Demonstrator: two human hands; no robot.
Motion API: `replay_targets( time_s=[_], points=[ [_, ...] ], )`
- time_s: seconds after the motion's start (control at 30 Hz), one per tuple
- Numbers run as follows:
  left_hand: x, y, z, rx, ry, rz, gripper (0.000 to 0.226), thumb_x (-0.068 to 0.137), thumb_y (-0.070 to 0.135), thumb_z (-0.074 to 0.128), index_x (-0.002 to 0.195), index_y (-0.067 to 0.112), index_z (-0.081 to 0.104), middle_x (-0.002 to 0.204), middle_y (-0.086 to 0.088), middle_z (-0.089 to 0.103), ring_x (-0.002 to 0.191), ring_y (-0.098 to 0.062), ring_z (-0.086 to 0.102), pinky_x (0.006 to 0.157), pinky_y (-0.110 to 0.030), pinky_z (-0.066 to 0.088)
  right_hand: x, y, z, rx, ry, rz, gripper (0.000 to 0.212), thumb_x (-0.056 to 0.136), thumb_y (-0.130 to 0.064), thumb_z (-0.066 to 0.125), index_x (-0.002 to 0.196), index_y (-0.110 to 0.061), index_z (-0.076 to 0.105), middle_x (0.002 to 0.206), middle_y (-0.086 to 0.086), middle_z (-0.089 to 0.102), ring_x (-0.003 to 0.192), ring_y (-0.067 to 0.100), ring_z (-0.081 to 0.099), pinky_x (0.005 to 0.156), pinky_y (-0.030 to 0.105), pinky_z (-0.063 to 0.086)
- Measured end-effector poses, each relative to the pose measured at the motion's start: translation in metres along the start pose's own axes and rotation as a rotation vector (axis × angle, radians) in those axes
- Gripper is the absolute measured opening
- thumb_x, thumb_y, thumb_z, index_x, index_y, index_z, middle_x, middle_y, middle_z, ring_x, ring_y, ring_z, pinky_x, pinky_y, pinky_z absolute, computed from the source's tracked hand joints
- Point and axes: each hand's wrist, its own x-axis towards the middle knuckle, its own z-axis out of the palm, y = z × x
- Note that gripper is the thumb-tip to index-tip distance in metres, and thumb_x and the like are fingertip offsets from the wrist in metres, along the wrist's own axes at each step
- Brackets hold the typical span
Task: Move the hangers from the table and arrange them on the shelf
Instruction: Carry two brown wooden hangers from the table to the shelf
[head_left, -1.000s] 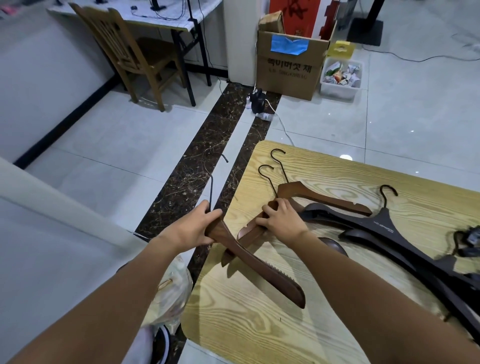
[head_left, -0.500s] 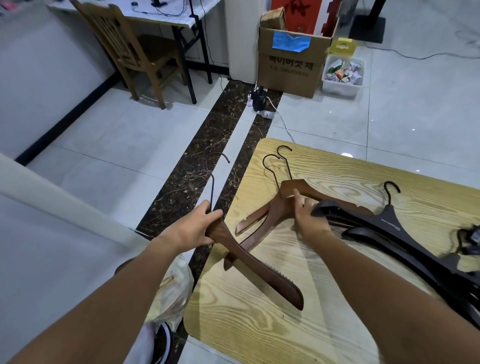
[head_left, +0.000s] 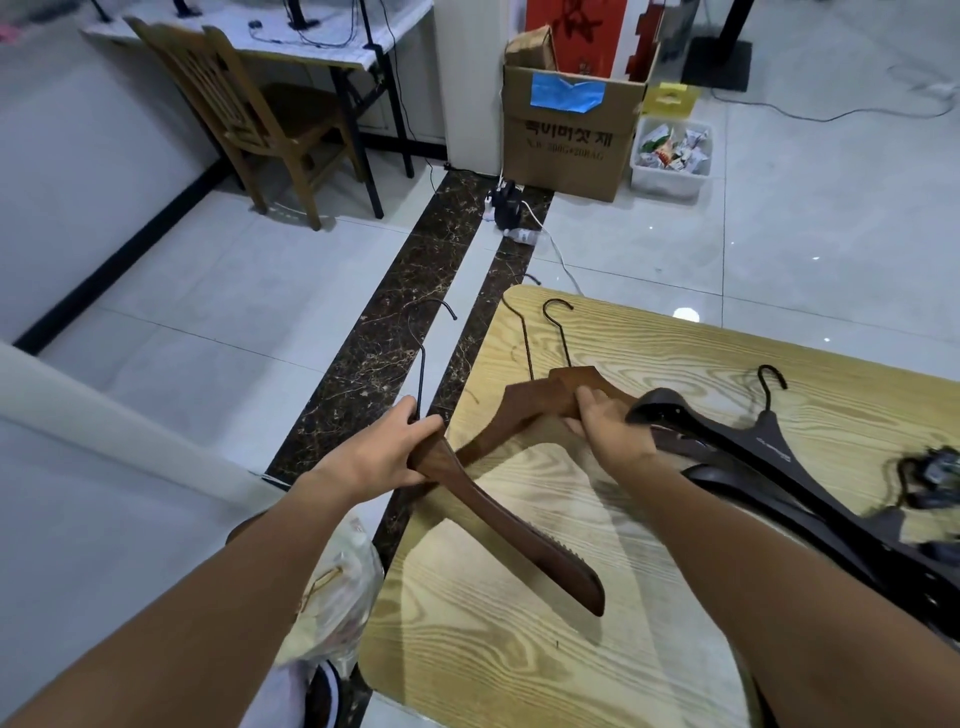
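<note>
My left hand (head_left: 387, 452) grips the neck of a dark brown wooden hanger (head_left: 524, 530) over the left edge of the wooden table (head_left: 519, 649); its black hook points up over the floor. My right hand (head_left: 605, 423) grips two more brown wooden hangers (head_left: 524, 402) at their necks, lifted a little above the table, hooks pointing away. Several black hangers (head_left: 769, 447) lie on the table to the right, one end touching my right hand. No shelf is in view.
A white rail (head_left: 104, 415) runs along the left. A plastic bag (head_left: 337, 587) sits by my feet. Far off stand a wooden chair (head_left: 244, 114), a cardboard box (head_left: 571, 135) and a white bin (head_left: 672, 158). A small dark item (head_left: 930, 475) lies at the table's right.
My right hand moved from beside the black hangers back onto the brown pair, closed round their necks and raised them. The left hand kept its hanger in place.
</note>
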Motion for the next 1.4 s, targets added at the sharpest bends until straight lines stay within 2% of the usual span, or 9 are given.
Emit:
replay_targets(
  time_s=[0.07,0.17,0.23,0.57,0.77,0.97,1.1,1.27,1.4],
  points=[
    [-0.002,0.002,-0.005,0.002,0.016,-0.003,0.046,0.078,0.022,0.074,0.114,0.014,0.047,0.100,-0.001,0.030,0.084,-0.019,0.045,0.069,-0.026,0.043,0.002,-0.014,-0.012,0.196,0.070,0.079,0.040,0.101,-0.015,0.043,0.131,0.011,0.043,0.126,0.030,0.051,0.102,0.015,0.062,0.056,0.004,0.040],
    [-0.009,0.007,-0.014,-0.007,0.058,0.006,0.046,0.079,0.024,0.074,0.117,0.014,0.050,0.096,0.001,0.029,0.080,-0.016,0.043,0.067,-0.019,0.036,0.007,-0.022,-0.029,-0.228,0.010,0.120,0.047,0.097,-0.045,0.044,0.124,-0.006,0.046,0.106,0.015,0.060,0.089,0.029,0.059,0.058,0.027,0.040],
    [-0.012,0.010,-0.021,-0.015,0.078,0.010,0.050,0.078,0.024,0.075,0.121,0.016,0.050,0.096,0.002,0.029,0.080,-0.014,0.040,0.068,-0.015,0.032,0.004,-0.029,-0.037,-0.337,0.033,0.114,0.053,0.092,-0.055,0.045,0.115,-0.007,0.049,0.100,0.012,0.060,0.094,0.032,0.058,0.062,0.032,0.038],
    [-0.042,0.035,-0.047,0.068,0.057,-0.071,0.064,0.078,0.041,0.072,0.131,0.020,0.042,0.099,0.002,0.032,0.088,-0.013,0.037,0.079,-0.027,0.042,-0.030,-0.070,-0.054,-0.521,0.059,-0.034,0.049,0.093,-0.054,0.045,0.098,-0.008,0.059,0.081,0.004,0.058,0.079,0.025,0.062,0.061,0.029,0.038],
    [-0.085,0.047,-0.074,0.111,0.130,-0.135,0.064,0.081,0.042,0.068,0.133,0.019,0.039,0.107,-0.003,0.040,0.092,-0.017,0.043,0.083,-0.034,0.047,-0.061,-0.068,-0.084,-0.535,0.201,-0.068,0.049,0.093,-0.055,0.043,0.104,-0.008,0.054,0.094,0.007,0.066,0.086,0.028,0.065,0.059,0.030,0.037],
    [-0.133,0.069,-0.096,0.150,0.235,-0.198,0.060,0.081,0.038,0.069,0.130,0.021,0.039,0.112,-0.005,0.043,0.092,-0.015,0.042,0.076,-0.025,0.041,-0.091,-0.071,-0.118,-0.524,0.311,-0.115,0.052,0.089,-0.061,0.048,0.103,-0.012,0.053,0.095,0.004,0.067,0.088,0.027,0.066,0.060,0.029,0.040],
    [-0.176,0.083,-0.110,0.184,0.331,-0.322,0.056,0.080,0.040,0.069,0.125,0.021,0.040,0.108,-0.003,0.042,0.088,-0.016,0.044,0.070,-0.026,0.042,-0.107,-0.079,-0.147,-0.545,0.368,-0.245,0.049,0.086,-0.061,0.052,0.096,-0.013,0.051,0.093,0.004,0.065,0.086,0.026,0.065,0.060,0.029,0.039],
    [-0.257,0.120,-0.119,0.215,0.459,-0.542,0.060,0.080,0.041,0.070,0.127,0.017,0.041,0.109,-0.005,0.042,0.089,-0.014,0.040,0.074,-0.031,0.045,-0.132,-0.091,-0.174,-0.538,0.434,-0.406,0.041,0.093,-0.055,0.046,0.088,-0.014,0.047,0.080,0.004,0.061,0.075,0.026,0.063,0.054,0.027,0.035],
    [-0.334,0.157,-0.109,0.215,0.533,-0.738,0.059,0.081,0.044,0.068,0.128,0.020,0.041,0.108,-0.003,0.041,0.093,-0.016,0.044,0.076,-0.031,0.046,-0.164,-0.106,-0.182,-0.466,0.432,-0.571,0.049,0.089,-0.058,0.046,0.091,-0.009,0.052,0.083,0.009,0.065,0.077,0.030,0.065,0.053,0.030,0.034]
  ],
)
